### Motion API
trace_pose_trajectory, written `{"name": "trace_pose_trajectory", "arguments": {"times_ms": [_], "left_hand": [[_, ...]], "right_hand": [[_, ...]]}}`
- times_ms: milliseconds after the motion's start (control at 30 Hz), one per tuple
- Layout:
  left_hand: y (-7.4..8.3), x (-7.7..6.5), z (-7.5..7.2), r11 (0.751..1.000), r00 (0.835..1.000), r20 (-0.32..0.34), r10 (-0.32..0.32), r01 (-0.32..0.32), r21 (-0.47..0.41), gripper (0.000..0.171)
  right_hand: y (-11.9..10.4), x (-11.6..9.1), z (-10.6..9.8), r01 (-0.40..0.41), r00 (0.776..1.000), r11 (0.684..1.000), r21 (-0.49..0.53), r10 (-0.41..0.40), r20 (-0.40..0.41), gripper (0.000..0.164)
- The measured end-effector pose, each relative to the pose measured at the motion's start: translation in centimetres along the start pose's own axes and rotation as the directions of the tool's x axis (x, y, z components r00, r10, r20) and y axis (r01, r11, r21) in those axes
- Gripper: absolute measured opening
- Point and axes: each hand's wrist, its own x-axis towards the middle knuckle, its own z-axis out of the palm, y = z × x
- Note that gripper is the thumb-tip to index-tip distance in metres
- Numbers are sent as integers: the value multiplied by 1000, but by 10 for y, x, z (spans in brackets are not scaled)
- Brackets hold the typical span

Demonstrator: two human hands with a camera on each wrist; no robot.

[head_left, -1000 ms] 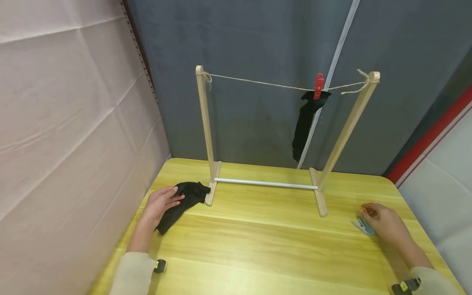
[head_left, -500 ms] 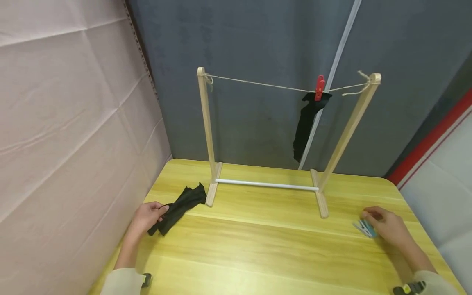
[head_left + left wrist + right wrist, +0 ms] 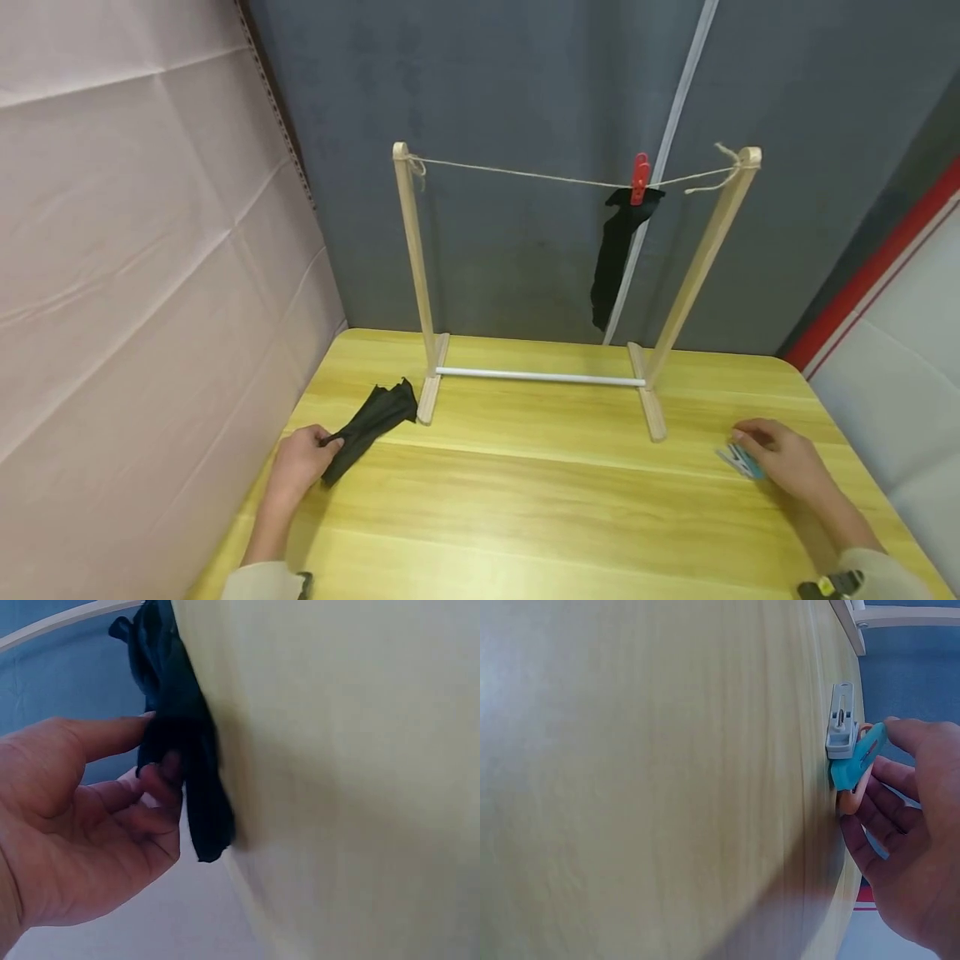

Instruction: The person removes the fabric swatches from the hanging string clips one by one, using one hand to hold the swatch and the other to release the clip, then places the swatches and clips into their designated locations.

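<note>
My left hand pinches the near end of a limp black cloth, its far end lying by the stand's left foot. In the left wrist view, thumb and curled fingers close on the dark cloth, and a loose flap hangs down beside the tabletop. At the right, my right hand reaches around several clothespins. The right wrist view shows a teal clothespin tilted up between its fingers, an orange clothespin beneath, and a grey clothespin flat on the table.
A wooden stand with a left post, a right post and a white crossbar rises at the table's back. On its string, a red clothespin holds another black cloth. A pale curtain borders the left side.
The left hand has gone from lying over the cloth to pinching its near end, drawing the cloth narrower. My right hand has hardly moved at the clothespins.
</note>
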Motion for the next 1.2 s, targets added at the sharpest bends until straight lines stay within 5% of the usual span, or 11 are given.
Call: {"name": "trace_pose_trajectory", "arguments": {"times_ms": [533,700,900,1033,1200], "left_hand": [[23,-4,-12,999,987,-157,-26,19,-46,93],[40,-4,-6,996,975,-220,21,-40,-85,100],[63,-4,-2,980,976,-208,65,-102,-172,108],[82,-3,3,947,951,-297,81,-166,-274,106],[107,-3,10,881,890,-431,151,-318,-349,99]], "right_hand": [[-19,-4,-2,26,998,999,33,-28,62,65],[-34,-4,-6,56,998,997,45,-56,1,74],[-63,-4,-13,131,986,989,69,-122,-116,79],[-87,-6,-28,168,983,969,180,-151,-102,82],[-118,-8,-43,244,969,918,312,-219,-113,81]]}}
